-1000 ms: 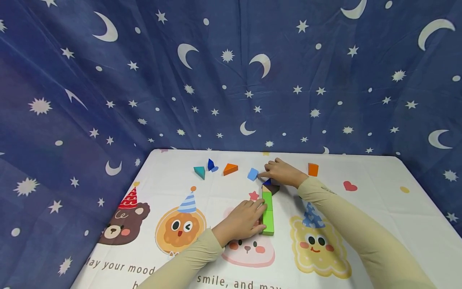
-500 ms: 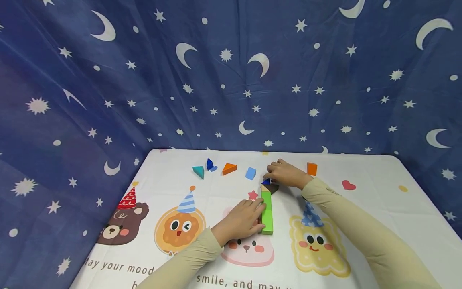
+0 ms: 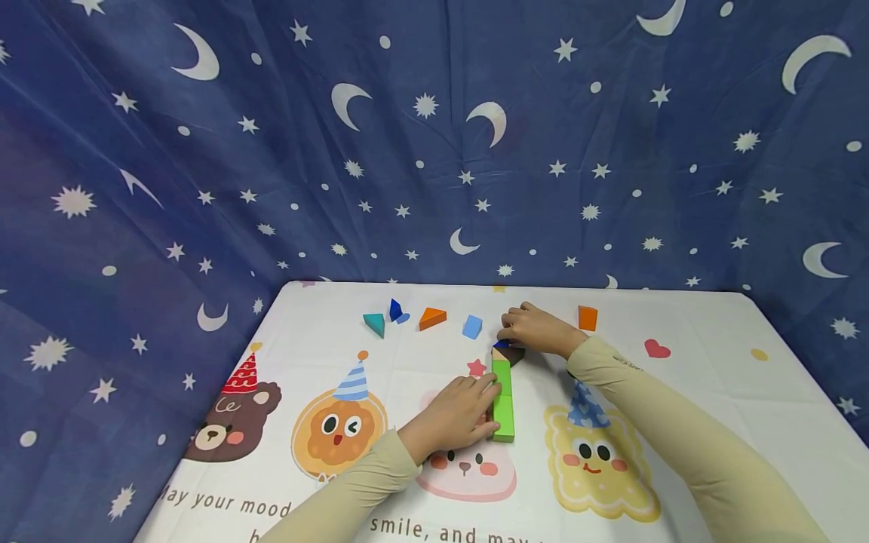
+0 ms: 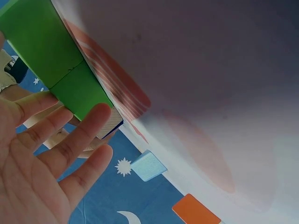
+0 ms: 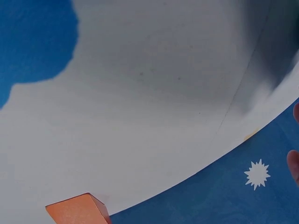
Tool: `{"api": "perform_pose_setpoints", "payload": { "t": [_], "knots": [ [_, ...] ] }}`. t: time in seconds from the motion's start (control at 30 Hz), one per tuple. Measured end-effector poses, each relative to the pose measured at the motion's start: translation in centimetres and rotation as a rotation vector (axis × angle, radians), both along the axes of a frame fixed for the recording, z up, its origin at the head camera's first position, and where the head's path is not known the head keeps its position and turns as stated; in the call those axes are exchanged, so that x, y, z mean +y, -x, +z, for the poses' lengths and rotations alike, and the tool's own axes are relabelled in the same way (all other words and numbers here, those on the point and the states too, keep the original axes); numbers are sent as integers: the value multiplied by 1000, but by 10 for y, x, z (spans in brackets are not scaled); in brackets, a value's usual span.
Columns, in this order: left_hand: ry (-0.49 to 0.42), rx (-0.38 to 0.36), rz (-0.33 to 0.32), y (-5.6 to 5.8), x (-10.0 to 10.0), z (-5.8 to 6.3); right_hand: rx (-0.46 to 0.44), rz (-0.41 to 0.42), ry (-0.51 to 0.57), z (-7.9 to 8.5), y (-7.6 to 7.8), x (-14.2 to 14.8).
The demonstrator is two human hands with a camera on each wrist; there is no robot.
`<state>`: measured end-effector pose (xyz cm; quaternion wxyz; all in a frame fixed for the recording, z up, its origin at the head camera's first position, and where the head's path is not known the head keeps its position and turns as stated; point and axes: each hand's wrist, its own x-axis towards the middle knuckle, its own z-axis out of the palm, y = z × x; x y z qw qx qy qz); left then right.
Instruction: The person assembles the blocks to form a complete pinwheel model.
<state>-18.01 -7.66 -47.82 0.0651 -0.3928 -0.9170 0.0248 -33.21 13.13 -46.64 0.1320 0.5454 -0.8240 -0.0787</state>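
2 green blocks are running lengthwise toward the right hand, grip unclear; the spread left hand is touching alongside.

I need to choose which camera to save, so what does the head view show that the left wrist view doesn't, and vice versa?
Only the head view shows the teal block, the dark blue block beside it, the rightmost orange block and the back of the left hand.

Only the left wrist view shows that hand's palm.

Both show the green blocks end to end, the light blue block, another orange block, the right hand and the starry backdrop.
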Motion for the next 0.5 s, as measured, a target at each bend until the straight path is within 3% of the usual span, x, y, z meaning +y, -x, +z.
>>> {"api": "perform_pose_setpoints", "payload": {
  "t": [0.5],
  "knots": [
    [-5, -1, 4, -1, 0, 1, -29, -21, -18, 2, -1, -2]
  ]
}}
